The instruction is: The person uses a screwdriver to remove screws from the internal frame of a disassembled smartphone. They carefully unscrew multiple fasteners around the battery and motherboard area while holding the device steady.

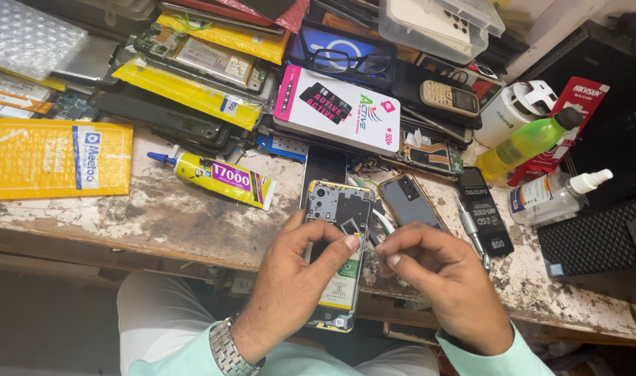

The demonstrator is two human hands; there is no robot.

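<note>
The left hand (pixel 290 278) holds an opened phone (pixel 339 244) with its back off, and its thumb presses on the middle of the phone. The phone lies at the front edge of the worn surface (pixel 158 216). The right hand (pixel 443 278) is just beside it, and its grip is pinched together on something too small to see. A yellow glue tube (pixel 220 177) lies nearby.

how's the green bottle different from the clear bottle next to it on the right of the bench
The green bottle holds bright yellow-green liquid and has a dark cap; the clear bottle looks colourless and ends in a white nozzle. The green bottle lies farther from the person, pointing up toward a red box; the clear bottle lies nearer, pointing right. Both lie tilted on the worn bench, away from the left hand and right hand.
</note>
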